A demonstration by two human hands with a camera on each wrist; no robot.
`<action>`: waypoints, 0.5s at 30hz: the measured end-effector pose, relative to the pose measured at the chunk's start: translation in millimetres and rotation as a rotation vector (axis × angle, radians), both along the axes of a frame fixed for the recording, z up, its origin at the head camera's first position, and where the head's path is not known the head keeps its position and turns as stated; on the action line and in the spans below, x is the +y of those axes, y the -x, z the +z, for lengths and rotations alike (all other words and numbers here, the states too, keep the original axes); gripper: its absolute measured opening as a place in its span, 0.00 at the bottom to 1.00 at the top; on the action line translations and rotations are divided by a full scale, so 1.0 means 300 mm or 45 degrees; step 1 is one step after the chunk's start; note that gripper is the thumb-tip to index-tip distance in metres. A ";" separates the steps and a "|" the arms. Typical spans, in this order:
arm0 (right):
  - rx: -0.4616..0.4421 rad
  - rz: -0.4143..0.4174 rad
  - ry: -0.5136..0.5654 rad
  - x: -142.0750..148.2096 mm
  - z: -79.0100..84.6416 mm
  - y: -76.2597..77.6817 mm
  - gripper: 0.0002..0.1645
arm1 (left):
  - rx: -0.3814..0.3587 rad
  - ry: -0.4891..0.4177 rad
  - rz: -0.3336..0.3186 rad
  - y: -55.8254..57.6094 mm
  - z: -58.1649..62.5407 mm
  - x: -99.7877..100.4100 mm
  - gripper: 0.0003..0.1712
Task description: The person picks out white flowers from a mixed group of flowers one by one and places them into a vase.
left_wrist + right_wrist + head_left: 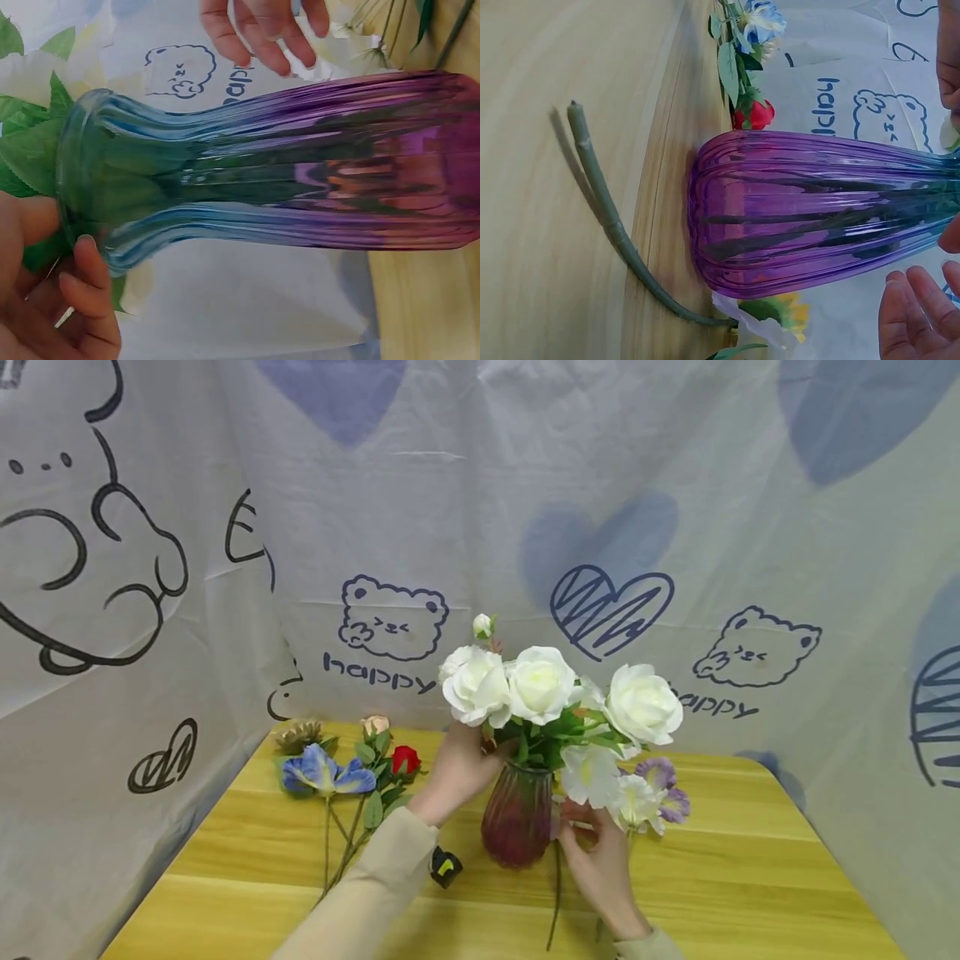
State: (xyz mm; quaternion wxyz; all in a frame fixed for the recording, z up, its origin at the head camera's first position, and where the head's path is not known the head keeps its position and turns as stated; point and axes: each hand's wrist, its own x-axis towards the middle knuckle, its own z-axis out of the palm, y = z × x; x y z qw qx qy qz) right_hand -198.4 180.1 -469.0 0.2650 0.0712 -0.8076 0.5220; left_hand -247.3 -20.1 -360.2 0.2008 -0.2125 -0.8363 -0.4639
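A ribbed glass vase [517, 818], blue-green at the neck and purple-pink below, stands upright holding white artificial roses [542, 685] with green leaves. My left hand [461, 768] grips the vase at its rim, just under the blooms. In the left wrist view, its curled fingertips [86, 259] touch the glass edge beside the leaves. Stems show through the glass. To the right of the vase is my right hand [596, 852], fingers loosely bent with nothing between them; the right wrist view shows these fingers [919, 311] apart from the vase.
Left on the wooden table [225, 893] lie a blue flower [326, 774], a red rose [405, 760] and other stems. A small black object [446, 867] sits near the vase. Purple [667, 789] and white flowers [637, 802] lie at right; a bare stem [619, 232] extends forward.
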 end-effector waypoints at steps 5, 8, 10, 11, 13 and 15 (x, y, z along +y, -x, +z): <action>0.017 0.001 -0.028 0.007 -0.008 -0.003 0.14 | -0.058 -0.172 -0.025 -0.013 -0.040 -0.030 0.16; 0.000 0.018 -0.034 0.020 -0.007 -0.005 0.15 | -0.104 -0.238 -0.003 -0.025 -0.060 -0.054 0.16; -0.031 0.044 -0.044 0.032 -0.003 -0.009 0.15 | -0.128 -0.247 0.012 -0.034 -0.076 -0.073 0.16; -0.048 0.052 -0.054 0.039 -0.003 -0.010 0.15 | -0.133 -0.248 0.018 -0.037 -0.088 -0.083 0.15; -0.084 0.071 -0.076 0.055 -0.004 -0.012 0.15 | -0.144 -0.230 0.033 -0.049 -0.111 -0.100 0.14; -0.134 0.092 -0.103 0.076 -0.005 -0.016 0.15 | -0.152 -0.198 0.043 -0.060 -0.136 -0.117 0.14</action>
